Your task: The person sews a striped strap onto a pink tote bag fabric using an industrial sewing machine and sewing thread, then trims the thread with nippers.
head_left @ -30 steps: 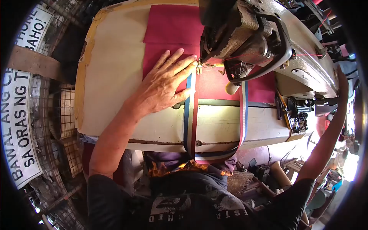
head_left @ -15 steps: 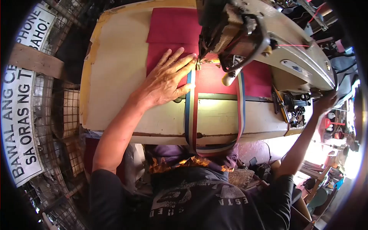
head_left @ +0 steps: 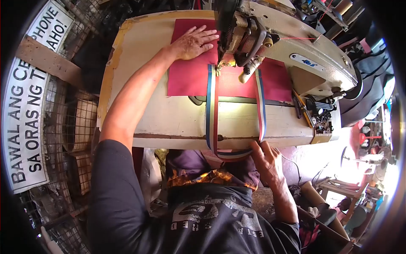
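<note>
My left hand [head_left: 192, 43] lies flat with fingers spread on a dark red fabric panel [head_left: 186, 80], left of the needle area of a sewing machine [head_left: 275, 31]. A blue, white and red striped strap [head_left: 210, 112] runs from under the presser foot [head_left: 218, 70] toward me. It loops over the table's front edge and comes back up to the panel's right part. My right hand [head_left: 268, 164] is at the bottom right bend of this loop, fingertips closed on the strap. The needle tip is too small to make out.
The sewing machine's table [head_left: 144, 51] has a worn yellowish edge. Scissors or a similar tool with yellow handles [head_left: 305, 111] lie by a bobbin winder [head_left: 323, 106] at the right. Wire mesh and a lettered sign [head_left: 29, 122] stand at the left.
My left hand has slid away from the presser foot, farther up the red panel. My right hand has come from the machine's right end to the strap loop. The view has shifted slightly.
</note>
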Tool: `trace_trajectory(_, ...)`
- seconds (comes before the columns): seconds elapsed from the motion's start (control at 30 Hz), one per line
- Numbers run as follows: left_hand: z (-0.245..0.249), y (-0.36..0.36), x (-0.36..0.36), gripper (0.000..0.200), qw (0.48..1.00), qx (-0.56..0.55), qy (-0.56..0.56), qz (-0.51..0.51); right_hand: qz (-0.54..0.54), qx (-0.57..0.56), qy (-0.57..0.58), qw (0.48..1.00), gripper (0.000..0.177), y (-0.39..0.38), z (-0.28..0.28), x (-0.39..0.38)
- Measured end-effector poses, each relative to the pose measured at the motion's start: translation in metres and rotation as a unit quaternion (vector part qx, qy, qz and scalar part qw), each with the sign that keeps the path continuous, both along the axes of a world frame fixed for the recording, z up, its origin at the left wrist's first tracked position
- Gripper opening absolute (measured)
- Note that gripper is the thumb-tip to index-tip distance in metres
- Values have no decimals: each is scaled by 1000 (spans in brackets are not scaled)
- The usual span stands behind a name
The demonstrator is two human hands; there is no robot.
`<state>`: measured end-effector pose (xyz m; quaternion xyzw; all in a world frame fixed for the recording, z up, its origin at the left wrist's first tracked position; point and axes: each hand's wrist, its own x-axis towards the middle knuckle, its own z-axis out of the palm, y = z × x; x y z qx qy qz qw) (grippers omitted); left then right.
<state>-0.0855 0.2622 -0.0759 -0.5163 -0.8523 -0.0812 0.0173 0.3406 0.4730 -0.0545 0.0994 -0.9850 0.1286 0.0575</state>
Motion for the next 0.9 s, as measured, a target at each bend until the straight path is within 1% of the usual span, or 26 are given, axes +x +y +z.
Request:
trace_trajectory(0.07, -5, -6, 2, 57, 999, 17, -3, 31, 52, 2, 9, 999, 48, 12, -3, -6)
trace_trajectory(0.1, -8, -11, 8, 57, 999, 31, -2, 41, 71, -19, 3, 997, 33, 14, 7, -9)
trace_trajectory(0.13, -7, -16, 19, 58, 997, 46, -2, 55, 72, 4, 18, 997, 30, 16, 22, -12)
trace_trajectory(0.2, -3, -32, 48, 63, 992, 25, 42, 117, 46, 46, 34, 997, 25, 42, 33, -23)
trace_trajectory(0.27, -1, -50, 82, 67, 979, 20, 74, 191, 11, 118, 79, 990, 27, 70, 53, -54)
trace_trajectory(0.33, 1, -65, 123, 76, 957, 8, 132, 257, -30, 193, 118, 974, 36, 93, 63, -106)
trace_trajectory(0.4, 22, -65, 177, 81, 939, -50, 110, 321, -27, 172, 136, 975, 46, 100, 66, -154)
trace_trajectory(0.47, 32, -65, 209, 82, 934, -86, 82, 338, -60, 220, 140, 964, 49, 91, 53, -174)
trace_trajectory(0.5, 41, -61, 219, 75, 932, -96, 56, 346, -76, 244, 142, 956, 51, 82, 46, -178)
trace_trajectory(0.6, 42, -56, 209, 69, 971, 41, 125, 200, -15, 231, 199, 952, 51, 43, 36, -175)
trace_trajectory(0.63, 44, -52, 201, 65, 981, 88, 112, 133, 39, 247, 175, 952, 49, 34, 37, -170)
trace_trajectory(0.67, 38, -47, 192, 64, 987, 95, 74, 110, 94, 261, 149, 949, 48, 27, 37, -166)
trace_trajectory(0.7, 27, -42, 185, 63, 990, 103, 36, 87, 122, 173, 141, 967, 42, 19, 35, -165)
trace_trajectory(0.73, 21, -37, 181, 62, 992, 112, -2, 63, 136, 132, 110, 976, 45, 12, 40, -165)
trace_trajectory(0.8, 17, -33, 184, 61, 990, 122, 3, 69, 162, 51, 44, 984, 49, 1, 53, -166)
trace_trajectory(0.83, 16, -34, 184, 61, 990, 122, 6, 68, 148, 73, 52, 985, 52, -2, 52, -167)
trace_trajectory(0.9, 15, -37, 182, 61, 991, 118, 12, 58, 158, 102, 100, 977, 52, -9, 40, -173)
